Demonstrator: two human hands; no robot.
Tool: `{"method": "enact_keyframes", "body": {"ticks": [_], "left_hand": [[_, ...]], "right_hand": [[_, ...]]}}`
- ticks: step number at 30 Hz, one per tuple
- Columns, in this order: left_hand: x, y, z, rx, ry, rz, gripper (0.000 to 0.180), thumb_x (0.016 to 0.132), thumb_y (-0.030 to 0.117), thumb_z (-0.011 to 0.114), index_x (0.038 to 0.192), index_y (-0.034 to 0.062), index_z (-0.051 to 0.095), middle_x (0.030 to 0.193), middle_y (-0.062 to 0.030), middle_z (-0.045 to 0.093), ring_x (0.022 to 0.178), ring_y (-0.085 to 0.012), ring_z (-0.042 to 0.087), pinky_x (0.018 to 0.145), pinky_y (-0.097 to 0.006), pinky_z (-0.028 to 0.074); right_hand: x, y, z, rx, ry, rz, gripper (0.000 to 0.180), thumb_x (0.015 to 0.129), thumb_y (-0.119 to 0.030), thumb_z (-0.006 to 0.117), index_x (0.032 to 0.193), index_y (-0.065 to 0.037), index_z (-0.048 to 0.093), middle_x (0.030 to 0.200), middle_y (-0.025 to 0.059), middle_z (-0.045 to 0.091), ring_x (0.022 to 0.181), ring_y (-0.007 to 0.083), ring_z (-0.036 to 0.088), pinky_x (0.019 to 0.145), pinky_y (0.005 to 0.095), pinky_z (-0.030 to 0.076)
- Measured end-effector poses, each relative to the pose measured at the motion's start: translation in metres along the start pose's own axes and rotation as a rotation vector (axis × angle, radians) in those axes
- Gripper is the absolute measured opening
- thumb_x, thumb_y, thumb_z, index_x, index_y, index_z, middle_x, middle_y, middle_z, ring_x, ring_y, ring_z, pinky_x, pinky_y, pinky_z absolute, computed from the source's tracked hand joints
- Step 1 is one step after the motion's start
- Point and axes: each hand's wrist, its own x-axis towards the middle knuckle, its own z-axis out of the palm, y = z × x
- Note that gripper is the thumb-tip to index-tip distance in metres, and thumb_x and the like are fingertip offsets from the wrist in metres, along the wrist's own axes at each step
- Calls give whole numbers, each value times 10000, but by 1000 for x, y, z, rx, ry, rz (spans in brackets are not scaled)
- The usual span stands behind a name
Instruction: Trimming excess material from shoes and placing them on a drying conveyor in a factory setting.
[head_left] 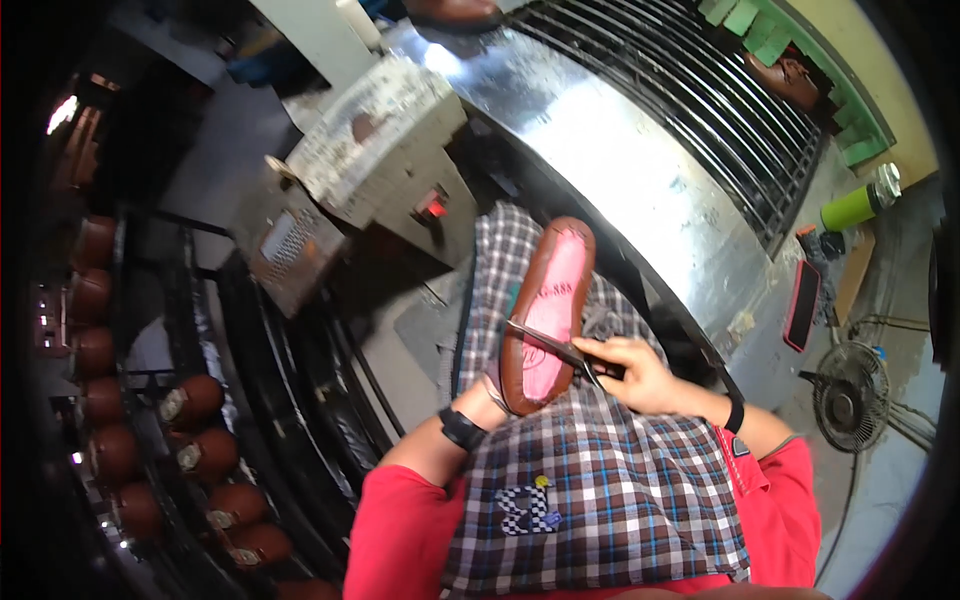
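A brown leather shoe upper (543, 372) lies sole side up over my lap, its edges folded around a pink insole (562, 270). My left hand (482, 402) grips it from the near left; most of its fingers are hidden behind the shoe. In my right hand (640, 372) is a pair of dark metal pincers (552, 346), the fingers closed around the handles. Its jaws lie across the insole and reach the shoe's left edge. A checked apron (600, 490) covers my lap beneath the shoe.
A shiny metal bench (620, 170) with a roller conveyor (690, 90) stands ahead. On it are a green bottle (850, 208) and a red-edged phone (801, 305). A small fan (850, 396) sits at right. A worn metal machine (385, 150) and racks of brown shoes (205, 455) stand left.
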Motion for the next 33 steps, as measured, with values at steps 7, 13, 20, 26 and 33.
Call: {"method": "enact_keyframes", "body": {"ticks": [7,13,20,26,33], "left_hand": [[16,55,59,280,153,84,546,979,500,502,1363,112,500,1256,-70,605,1067,-187,619,972,-325,497],[7,72,185,1535,70,245,734,799,300,797,1384,19,453,1310,-83,574,1212,-207,551,1053,-356,431],[49,62,224,2546,-727,44,893,572,305,845,1360,60,503,1339,-171,521,1251,-362,492,1088,-519,339],[24,40,158,2206,328,930,760,841,194,731,1475,76,328,1434,-144,431,1297,-261,454,1084,-424,372],[23,-9,144,1394,499,491,562,958,78,544,1459,65,290,1349,-77,480,1183,-172,515,993,-337,447]], "right_hand": [[15,12,-18,913,374,484,543,917,-115,670,1414,-98,453,859,-4,573,597,46,466,543,210,405],[44,22,-45,1316,-65,637,729,928,-644,435,1450,-136,396,1273,141,582,1076,258,616,945,425,508],[49,48,-27,1328,-480,570,907,820,-640,642,1465,-63,372,1442,160,464,1303,274,489,1103,433,396],[61,13,-51,1316,-138,181,889,819,-517,714,1465,-51,320,1305,153,547,1185,238,564,1047,402,444],[80,-6,-45,574,291,177,887,896,-243,694,1513,4,107,1284,177,519,1140,224,558,965,343,460]]}}
